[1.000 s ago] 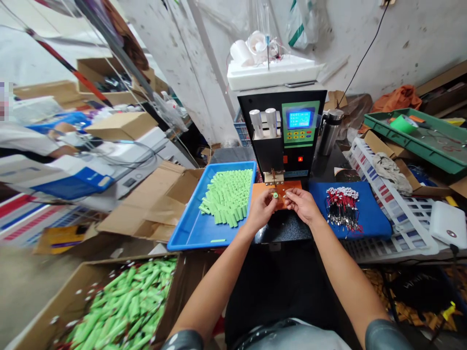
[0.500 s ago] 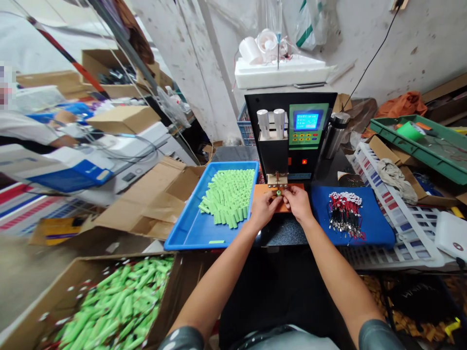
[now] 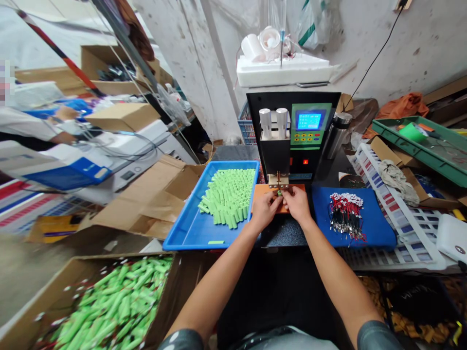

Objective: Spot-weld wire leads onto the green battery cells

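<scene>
At the electrodes of a black spot welder (image 3: 272,158), my left hand (image 3: 264,209) pinches a small green battery (image 3: 279,193), its end facing me. My right hand (image 3: 298,204) is closed right beside it, thumb and finger together at the battery's right side; what it grips is too small to make out. Both hands rest over an orange board (image 3: 260,190) below the welding head. Left of them, many green battery cells (image 3: 228,197) fill part of a blue tray (image 3: 189,236). Red and black wire leads with white connectors (image 3: 346,214) lie on a blue mat (image 3: 379,226) to the right.
A cardboard box (image 3: 65,277) of wired green packs (image 3: 113,306) stands at lower left. A steel flask (image 3: 337,133) is beside the welder. White plastic racks (image 3: 419,238) and a green tray (image 3: 408,150) sit at right. Another person's arm (image 3: 32,126) shows at far left.
Both hands stay at the welding head. The right fingers have shifted slightly inward, toward the battery. The view has moved a little.
</scene>
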### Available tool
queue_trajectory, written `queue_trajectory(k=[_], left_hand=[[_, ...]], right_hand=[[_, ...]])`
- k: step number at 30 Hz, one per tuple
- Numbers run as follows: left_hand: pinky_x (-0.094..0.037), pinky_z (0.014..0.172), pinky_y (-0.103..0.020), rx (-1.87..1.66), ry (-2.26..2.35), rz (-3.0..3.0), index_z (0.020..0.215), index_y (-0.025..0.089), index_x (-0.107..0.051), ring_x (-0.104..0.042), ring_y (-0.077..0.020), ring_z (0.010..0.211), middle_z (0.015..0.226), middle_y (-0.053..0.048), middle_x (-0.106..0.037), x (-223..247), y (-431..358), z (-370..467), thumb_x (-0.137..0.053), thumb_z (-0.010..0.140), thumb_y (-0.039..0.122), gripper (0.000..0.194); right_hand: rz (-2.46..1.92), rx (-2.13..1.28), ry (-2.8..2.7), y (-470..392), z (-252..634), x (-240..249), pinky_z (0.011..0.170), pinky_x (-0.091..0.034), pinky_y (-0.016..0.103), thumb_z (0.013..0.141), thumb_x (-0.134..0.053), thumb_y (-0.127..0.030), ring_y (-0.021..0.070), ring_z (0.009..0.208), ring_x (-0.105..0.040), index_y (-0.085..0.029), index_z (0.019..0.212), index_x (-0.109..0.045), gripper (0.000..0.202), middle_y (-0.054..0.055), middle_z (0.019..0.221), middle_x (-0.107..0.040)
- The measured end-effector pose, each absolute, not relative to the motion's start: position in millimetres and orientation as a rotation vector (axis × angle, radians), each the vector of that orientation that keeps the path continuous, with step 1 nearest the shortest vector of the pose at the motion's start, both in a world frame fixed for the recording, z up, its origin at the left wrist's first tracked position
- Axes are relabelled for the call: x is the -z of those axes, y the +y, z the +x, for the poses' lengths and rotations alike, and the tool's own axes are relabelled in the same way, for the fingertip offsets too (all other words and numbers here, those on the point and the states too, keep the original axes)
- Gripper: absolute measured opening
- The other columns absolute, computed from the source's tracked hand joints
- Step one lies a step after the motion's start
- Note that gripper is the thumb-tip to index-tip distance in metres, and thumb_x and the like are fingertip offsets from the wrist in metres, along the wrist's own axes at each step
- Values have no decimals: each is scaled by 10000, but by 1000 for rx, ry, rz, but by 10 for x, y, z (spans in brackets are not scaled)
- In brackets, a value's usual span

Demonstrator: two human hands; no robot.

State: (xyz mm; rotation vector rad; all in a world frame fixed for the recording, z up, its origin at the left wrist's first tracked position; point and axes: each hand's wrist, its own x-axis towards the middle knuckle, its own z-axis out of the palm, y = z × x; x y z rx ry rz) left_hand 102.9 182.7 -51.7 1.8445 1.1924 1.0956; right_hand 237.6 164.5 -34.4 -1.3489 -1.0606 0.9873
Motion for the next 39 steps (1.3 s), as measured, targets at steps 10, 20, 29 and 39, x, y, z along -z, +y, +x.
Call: queue_trajectory(k=[10, 20, 29, 39], left_hand=[[-453, 649, -257, -1078, 1209, 1870, 1020, 204, -724, -616, -169, 674, 752, -28, -691, 506, 1824, 1030, -607, 873, 347, 236], [-491, 811, -298, -1021, 1236, 1865, 1019, 187, -717, -661, -203, 857, 857, -51, -717, 510, 1851, 1042, -575, 891, 307, 225], [-500, 811, -306, -1026, 1257, 1887, 1036, 199, -712, -670, -210, 863, 878, -53, -729, 520, 1861, 1042, -569, 898, 291, 219], [-505, 804, -301, -1017, 1268, 1897, 987, 195, -716, -669, -209, 863, 860, -53, -721, 506, 1851, 1043, -566, 896, 282, 195]], right_hand=[[-1391, -949, -1119, 1671, 2395, 359, 400, -372, 220, 804, -633, -469, 110, 415, -511, -205, 692, -541, 301, -16, 547, -592], [-1398, -960, -1071, 1692, 2345, 330, 383, -363, 212, 770, -633, -501, 108, 405, -495, -200, 698, -542, 323, -30, 513, -565], [-1371, -951, -1065, 1686, 2337, 346, 389, -384, 218, 773, -623, -521, 111, 409, -501, -200, 721, -550, 334, -30, 520, -561], [-1385, -953, -1070, 1687, 2333, 351, 397, -386, 223, 790, -605, -484, 114, 419, -501, -202, 724, -545, 296, -29, 531, -562]])
